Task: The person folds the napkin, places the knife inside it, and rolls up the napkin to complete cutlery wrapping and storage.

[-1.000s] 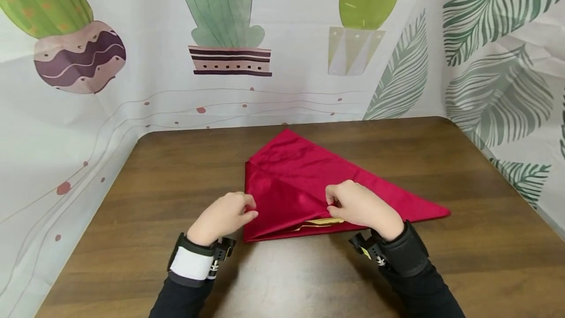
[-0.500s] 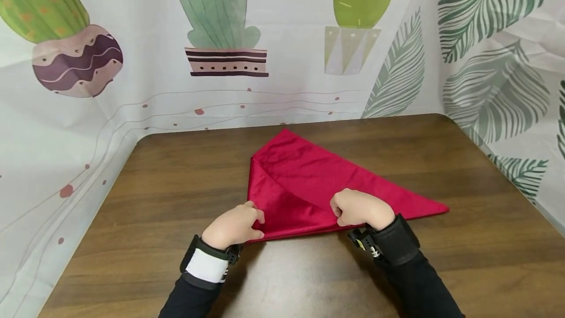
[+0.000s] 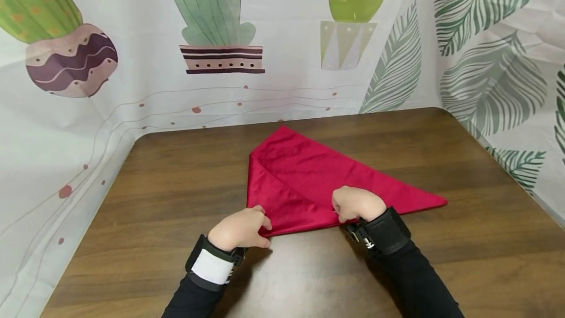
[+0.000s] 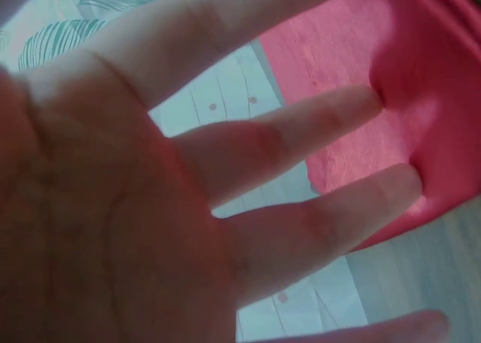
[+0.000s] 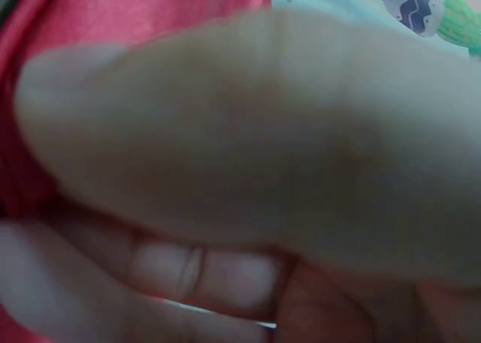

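Observation:
A shiny red cloth (image 3: 304, 163) lies folded on the table, with a long point to the right and a folded-over flap (image 3: 282, 200) at the left. My left hand (image 3: 240, 228) is at its near left corner. In the left wrist view the fingers (image 4: 316, 215) are spread and nearly straight, and two fingertips press into the cloth (image 4: 443, 110). Along the near edge, my right hand (image 3: 359, 203) has its fingers curled and pinches the fold. The right wrist view shows the thumb (image 5: 188, 132) large and close, with cloth (image 5: 158, 12) beside its tip.
The brown wooden table (image 3: 176, 175) extends around the cloth on all sides. Behind it hangs a white backdrop (image 3: 291, 82) printed with cacti and leaves. Dark cuffs with small devices sit on both wrists.
The near edge of the fold came down and shut over the gold-coloured strip that showed inside. My left hand moved right and nearer along the cloth's corner; my right hand shifted slightly right.

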A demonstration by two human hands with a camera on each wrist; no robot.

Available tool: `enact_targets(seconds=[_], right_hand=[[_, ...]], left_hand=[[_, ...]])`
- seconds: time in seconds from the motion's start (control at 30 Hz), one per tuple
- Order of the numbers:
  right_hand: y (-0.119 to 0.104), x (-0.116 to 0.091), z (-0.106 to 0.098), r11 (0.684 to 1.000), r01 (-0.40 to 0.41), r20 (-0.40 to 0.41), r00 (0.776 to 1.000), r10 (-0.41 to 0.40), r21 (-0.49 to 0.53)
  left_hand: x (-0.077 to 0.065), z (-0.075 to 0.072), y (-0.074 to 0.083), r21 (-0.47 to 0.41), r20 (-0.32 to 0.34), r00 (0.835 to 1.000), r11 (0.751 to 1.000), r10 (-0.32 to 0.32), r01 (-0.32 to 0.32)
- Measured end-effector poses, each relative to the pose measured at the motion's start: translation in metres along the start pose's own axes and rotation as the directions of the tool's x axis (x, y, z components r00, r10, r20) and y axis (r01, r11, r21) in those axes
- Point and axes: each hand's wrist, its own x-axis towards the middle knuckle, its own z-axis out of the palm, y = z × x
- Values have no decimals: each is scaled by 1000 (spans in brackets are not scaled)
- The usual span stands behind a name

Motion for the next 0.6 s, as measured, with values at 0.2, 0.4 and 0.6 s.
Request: enact_targets(seconds=[0.2,0.4,0.6], right_hand=[[-3,2,1,995,-42,-3,999,42,-89],[-26,-4,-1,989,-5,-137,991,-15,-147],[-66,-4,15,962,127,-112,981,-158,-242]], left_hand=[[1,1,0,-12,14,1000,1000,17,-16],[1,0,3,-14,48,999,1000,0,1],[3,3,4,6,22,1000,1000,14,-14]])
